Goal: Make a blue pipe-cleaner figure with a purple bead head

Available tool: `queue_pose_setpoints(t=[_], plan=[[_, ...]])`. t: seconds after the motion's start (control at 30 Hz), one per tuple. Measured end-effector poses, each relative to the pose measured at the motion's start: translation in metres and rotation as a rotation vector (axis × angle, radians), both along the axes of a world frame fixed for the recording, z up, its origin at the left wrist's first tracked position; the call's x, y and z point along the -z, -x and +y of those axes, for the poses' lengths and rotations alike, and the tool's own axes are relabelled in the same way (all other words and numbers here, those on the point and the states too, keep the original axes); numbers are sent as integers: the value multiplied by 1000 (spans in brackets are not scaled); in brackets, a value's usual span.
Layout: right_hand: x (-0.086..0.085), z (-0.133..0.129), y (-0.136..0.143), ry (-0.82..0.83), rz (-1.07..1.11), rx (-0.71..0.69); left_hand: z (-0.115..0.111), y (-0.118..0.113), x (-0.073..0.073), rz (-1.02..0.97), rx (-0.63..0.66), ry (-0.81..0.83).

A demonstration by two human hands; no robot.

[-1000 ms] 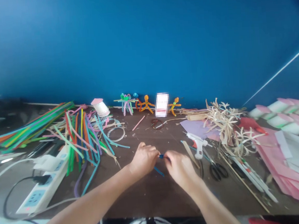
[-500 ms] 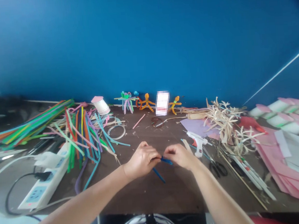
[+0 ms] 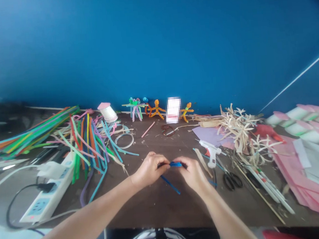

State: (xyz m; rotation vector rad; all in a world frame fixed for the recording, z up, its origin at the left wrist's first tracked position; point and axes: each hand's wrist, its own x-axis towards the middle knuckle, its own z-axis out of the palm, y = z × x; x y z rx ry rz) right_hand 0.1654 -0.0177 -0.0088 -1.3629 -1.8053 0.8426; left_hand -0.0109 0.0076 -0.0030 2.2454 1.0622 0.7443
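Note:
Between my two hands, above the dark table (image 3: 155,208), is a blue pipe cleaner (image 3: 175,164) folded into a short bundle. My left hand (image 3: 151,168) pinches its left end, and my right hand (image 3: 189,168) has its fingers closed on the right end. A loose blue length (image 3: 170,185) slants down to the right from beneath my left fingers; where it joins the bundle is hidden. The fingertips of both hands partly cover the folds.
Colourful pipe cleaners (image 3: 88,143) and a power strip (image 3: 48,194) lie on the left. At the right are a glue gun (image 3: 212,153), scissors (image 3: 232,180) and pink paper (image 3: 299,174). Small orange figures (image 3: 157,108) stand along the blue wall (image 3: 153,42).
My right hand has turned and shifted slightly left and down, closing in on the bundle, which now sits more level. The loose blue length has swung a little to the right.

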Motion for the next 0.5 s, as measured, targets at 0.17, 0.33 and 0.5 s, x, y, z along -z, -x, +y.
queue_pose_setpoints(t=[0.17, 0.33, 0.5], plan=[[-5, -4, 3, -10, -87, 0, -1, -1, -2, 12, -45, -90], [-6, -7, 7, 23, -102, 7, -3, -1, -1, 55, -77, -175], [-5, -12, 10, 26, -208, 36, -2, 0, -1, 86, -137, -203]])
